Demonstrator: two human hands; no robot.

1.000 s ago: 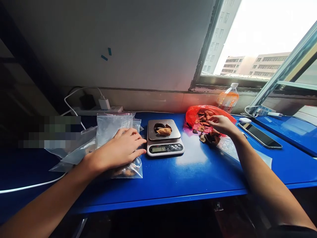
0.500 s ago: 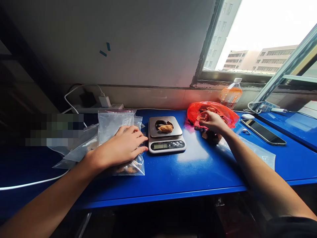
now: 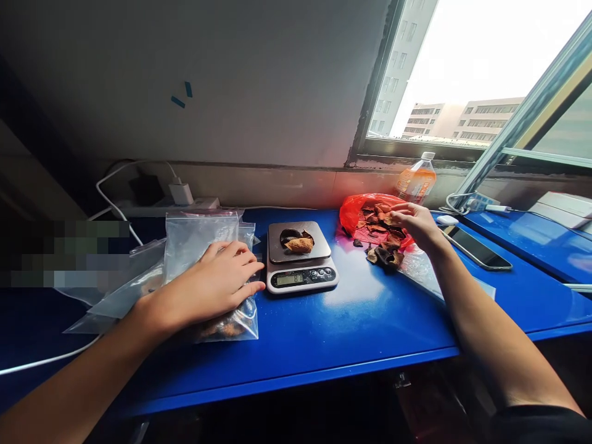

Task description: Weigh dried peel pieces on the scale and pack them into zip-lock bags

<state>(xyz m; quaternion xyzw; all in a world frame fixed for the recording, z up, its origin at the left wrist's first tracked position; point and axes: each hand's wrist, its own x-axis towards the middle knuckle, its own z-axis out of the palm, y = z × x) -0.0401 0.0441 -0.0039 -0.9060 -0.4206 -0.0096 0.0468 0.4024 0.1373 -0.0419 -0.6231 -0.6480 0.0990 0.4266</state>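
Grey wall [image 3: 259, 92] at back, window [image 3: 481, 61] upper right. Blue table [image 3: 314, 339] right across below. On its left part, overlapping pile of clear zip bags [image 3: 201, 237], brown bits visible inside toward the front. Red plastic bag [image 3: 349, 216] at back right, lying with mouth toward the front. Flat clear bag [image 3: 420, 265] in front of phone [image 3: 478, 248], partly hidden by right arm [image 3: 476, 327]. Scale [image 3: 303, 280] mid-table, between pile and red bag, display facing front. Left hand [image 3: 219, 277] laid palm down on zip bags, fingers loosely spread, thumb tip just beside scale. Right hand [image 3: 416, 223] at right side of red bag, fingers bent and close together; can't tell whether pinching anything. Orange drink bottle [image 3: 417, 179] upright behind red bag. Dried brown pieces [image 3: 377, 219] inside red bag, darker loose pieces [image 3: 388, 254] on table just in front. On scale pan, rough tan piece [image 3: 300, 246] plus dark curled piece [image 3: 290, 235] behind. Small white case [image 3: 446, 220] just behind phone.
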